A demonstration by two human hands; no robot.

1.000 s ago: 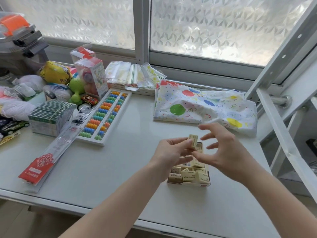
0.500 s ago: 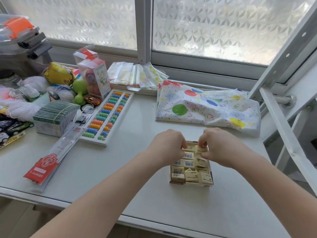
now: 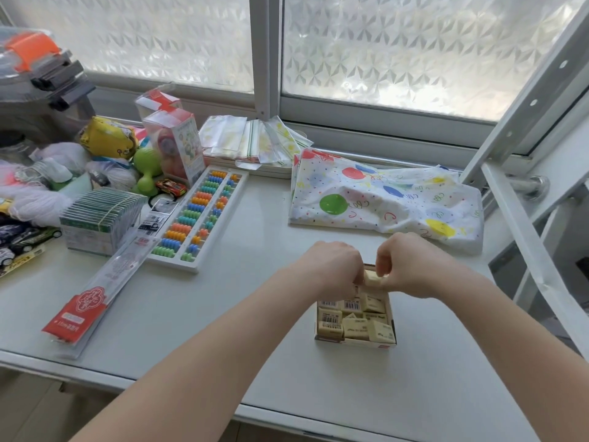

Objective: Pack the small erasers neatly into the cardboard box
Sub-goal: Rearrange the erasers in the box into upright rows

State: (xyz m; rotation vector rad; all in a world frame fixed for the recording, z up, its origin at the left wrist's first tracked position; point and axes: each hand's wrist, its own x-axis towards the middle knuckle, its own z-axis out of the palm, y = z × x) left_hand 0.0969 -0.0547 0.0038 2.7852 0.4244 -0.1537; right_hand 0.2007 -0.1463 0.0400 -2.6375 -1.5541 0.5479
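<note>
A small open cardboard box (image 3: 353, 341) sits on the white table, right of centre near the front. Several cream erasers (image 3: 357, 317) with barcode wrappers fill it, some lying askew. My left hand (image 3: 334, 266) and my right hand (image 3: 404, 266) meet over the box's far end. Their fingertips pinch one cream eraser (image 3: 371, 279) between them, right at the level of the box's top. The box's far half is hidden under both hands.
A colourful abacus (image 3: 197, 221) and a long red-labelled packet (image 3: 95, 291) lie to the left. A balloon-print bag (image 3: 382, 199) lies behind the box. Toys, a card stack (image 3: 98, 218) and clutter crowd the far left. A white metal frame (image 3: 526, 218) stands at right.
One second ago both hands held an eraser up above the box. They came down to the box's far end and now press together on an eraser there.
</note>
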